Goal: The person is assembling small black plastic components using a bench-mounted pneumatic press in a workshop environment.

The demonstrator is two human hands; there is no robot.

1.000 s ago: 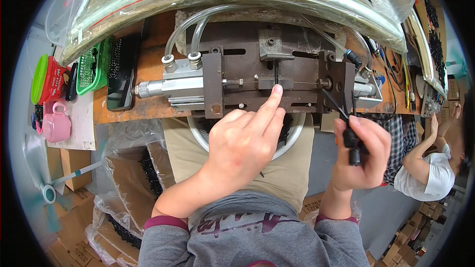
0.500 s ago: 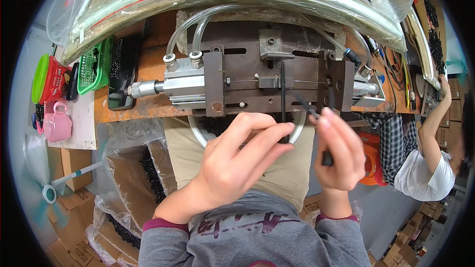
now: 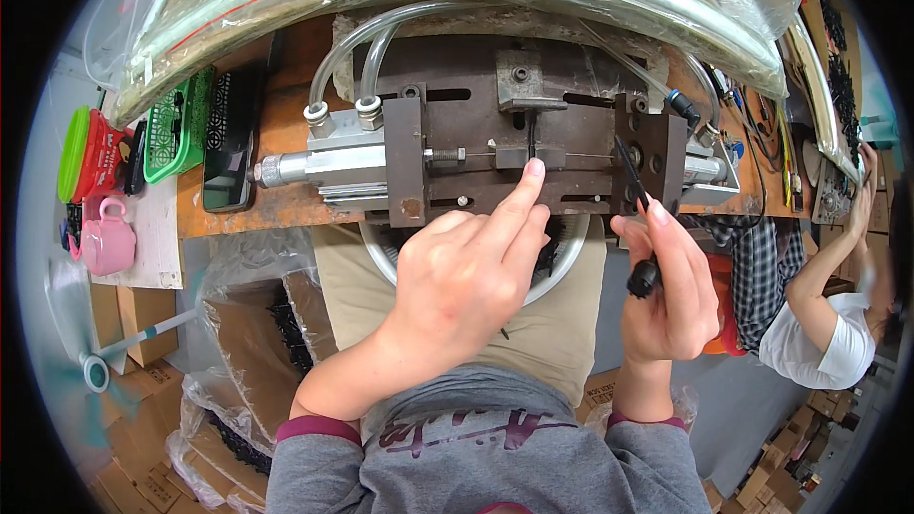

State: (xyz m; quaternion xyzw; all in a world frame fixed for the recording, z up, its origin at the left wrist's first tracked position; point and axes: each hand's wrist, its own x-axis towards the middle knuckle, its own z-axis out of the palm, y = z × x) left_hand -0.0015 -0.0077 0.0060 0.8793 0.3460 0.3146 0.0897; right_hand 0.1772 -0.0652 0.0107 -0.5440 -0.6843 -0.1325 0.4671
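My left hand [image 3: 466, 271] reaches over the front of a brown metal fixture [image 3: 590, 57]. Its index finger is stretched out and its tip touches a small dark block [image 3: 509, 158] at the fixture's middle. A thin black rod [image 3: 532, 131] lies in line with that fingertip, running back towards a steel stop [image 3: 530, 90]; the finger covers its near end. In my right hand [image 3: 674, 300], a slim black plastic stick [image 3: 632, 176] is pinched between thumb and fingers, pointing up and away, and a round black knob [image 3: 645, 278] shows below the fingers.
Air cylinders with clear hoses flank the fixture, one at left [image 3: 347, 162]. A phone [image 3: 228, 148], green basket [image 3: 181, 124] and pink cup [image 3: 107, 238] stand left. Below are a white-rimmed tub [image 3: 574, 252] and cartons [image 3: 248, 324]. A co-worker [image 3: 828, 324] sits at right.
My left hand has moved forward, its index finger now on the block. The left cylinder's bolt has come out to the right. My right hand's stick has swung more upright.
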